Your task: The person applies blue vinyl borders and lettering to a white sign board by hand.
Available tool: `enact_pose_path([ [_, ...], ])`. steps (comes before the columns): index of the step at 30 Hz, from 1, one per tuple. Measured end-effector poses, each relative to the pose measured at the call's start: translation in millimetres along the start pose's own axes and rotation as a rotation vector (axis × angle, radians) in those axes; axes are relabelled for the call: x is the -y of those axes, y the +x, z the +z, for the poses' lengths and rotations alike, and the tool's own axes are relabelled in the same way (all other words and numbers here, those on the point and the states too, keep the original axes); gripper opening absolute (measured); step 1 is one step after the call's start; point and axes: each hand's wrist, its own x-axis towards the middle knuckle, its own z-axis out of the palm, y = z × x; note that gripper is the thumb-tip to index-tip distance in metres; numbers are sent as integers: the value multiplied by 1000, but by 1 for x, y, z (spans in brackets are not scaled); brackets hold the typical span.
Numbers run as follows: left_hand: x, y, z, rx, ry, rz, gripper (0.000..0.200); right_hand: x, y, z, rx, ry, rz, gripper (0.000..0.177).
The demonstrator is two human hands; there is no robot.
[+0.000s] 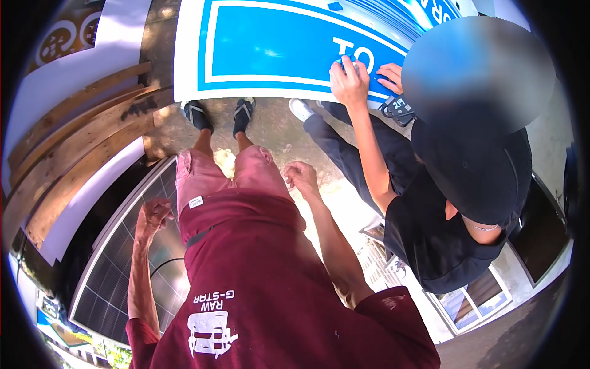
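My left hand [153, 219] hangs beside my hip with its fingers curled in, over a dark panel with a grid of pale lines [117, 264]. No object shows in it. My right hand [301, 178] is held in front of my right thigh, fingers bent together, and nothing can be made out in it. Neither hand touches the blue sign [270, 55] with white borders and the letters "TO" ahead of me. Another person's hand [350, 83] presses on the sign by the letters, gripping something small and mostly hidden. That person's other hand [391, 78] rests on the sign too.
A person in a black cap [473, 166] leans over the sign at my right. Wooden planks [80, 141] stand at the left. More blue sheets [381, 15] lie behind the sign. Beyond the person's back is a window frame [473, 304].
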Motion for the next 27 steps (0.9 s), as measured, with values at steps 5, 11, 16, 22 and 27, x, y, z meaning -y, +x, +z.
enact_pose_path([
  [5, -1, -4, -1, 18, -34, 10, 31, 2, -4, -1, -17, 12, -8, 16],
  [11, -7, -7, 2, -9, -46, 33, 32, 4, -7, 1, -31, -10, -17, 16],
  [16, -7, -9, 2, 4, -66, 34, 29, 2, -9, 3, -36, 9, -7, 17],
  [22, -7, -18, -10, 131, 86, -33, 17, -1, -14, 3, -45, 8, -13, 18],
  [27, -4, -33, -14, 305, 199, -101, 13, -1, -23, 4, -69, -54, 41, 19],
])
